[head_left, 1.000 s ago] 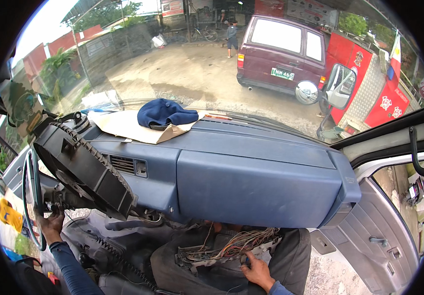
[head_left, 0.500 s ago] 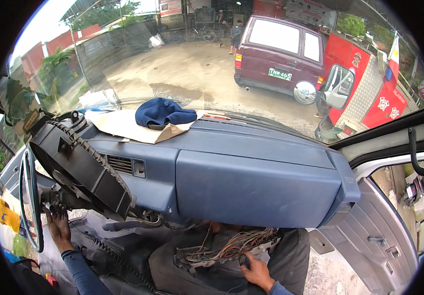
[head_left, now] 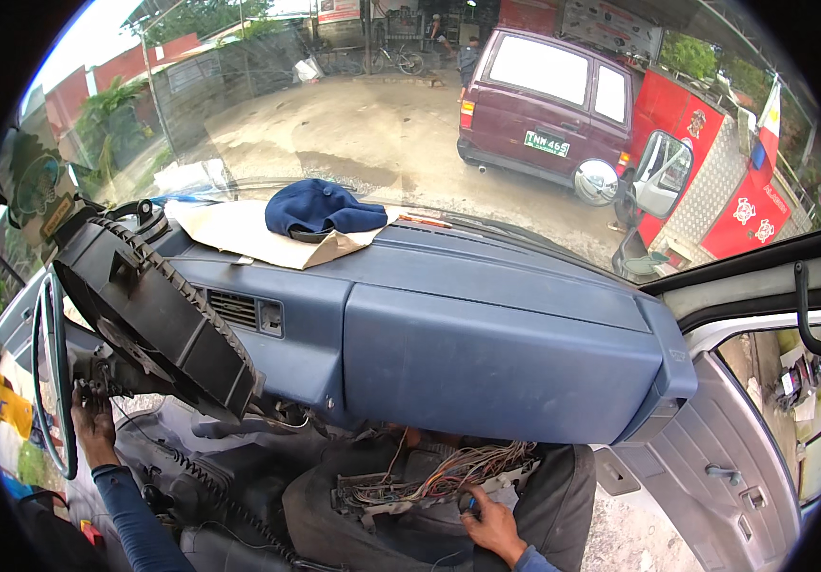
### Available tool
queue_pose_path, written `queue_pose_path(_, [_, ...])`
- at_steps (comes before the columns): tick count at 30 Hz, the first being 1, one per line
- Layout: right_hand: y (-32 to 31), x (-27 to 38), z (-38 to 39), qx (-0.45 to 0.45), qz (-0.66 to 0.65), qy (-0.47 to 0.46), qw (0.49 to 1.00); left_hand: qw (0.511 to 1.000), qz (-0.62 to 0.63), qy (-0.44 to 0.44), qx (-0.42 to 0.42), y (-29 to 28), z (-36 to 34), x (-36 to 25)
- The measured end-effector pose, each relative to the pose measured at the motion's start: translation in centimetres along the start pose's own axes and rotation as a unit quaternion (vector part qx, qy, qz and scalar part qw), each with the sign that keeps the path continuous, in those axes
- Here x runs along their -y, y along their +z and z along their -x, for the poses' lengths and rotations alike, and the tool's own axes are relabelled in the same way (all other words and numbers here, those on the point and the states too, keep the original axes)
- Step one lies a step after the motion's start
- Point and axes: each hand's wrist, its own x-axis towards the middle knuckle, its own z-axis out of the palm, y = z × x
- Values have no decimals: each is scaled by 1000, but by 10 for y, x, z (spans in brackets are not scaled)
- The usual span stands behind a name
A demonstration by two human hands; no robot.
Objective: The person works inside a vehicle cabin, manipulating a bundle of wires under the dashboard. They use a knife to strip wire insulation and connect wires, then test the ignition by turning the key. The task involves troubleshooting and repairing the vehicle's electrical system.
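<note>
My left hand [head_left: 94, 426] reaches up to the steering column [head_left: 96, 370], behind the rim of the steering wheel [head_left: 56, 381]. Its fingers look closed at the column, and what they hold is hidden. Low in the view, my right hand [head_left: 494, 526] is closed around a small dark piece with a bluish part, too small to name. Just beside that hand, a bundle of thin coloured wires [head_left: 448, 474] runs along a greyish panel [head_left: 364, 510] lying across dark-trousered legs [head_left: 558, 505].
A large black plastic housing [head_left: 158, 319] leans by the steering wheel. On the blue dashboard [head_left: 496, 353] lie a cap [head_left: 320, 210] and brown cardboard [head_left: 229, 234]. A coiled black cable [head_left: 224, 496] crosses the seat area. The passenger door [head_left: 715, 458] stands at right; a maroon vehicle [head_left: 544, 105] is outside.
My left hand has shifted slightly left and its fingers have drawn closer together at the column. My right hand stays beside the wires, turned a little. The whole view has tilted slightly.
</note>
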Motion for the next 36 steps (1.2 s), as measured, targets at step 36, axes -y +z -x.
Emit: queue_pose_path(36, [7, 6, -6, -12, 7, 15, 1000, 1000, -17, 8, 12, 27, 60, 16])
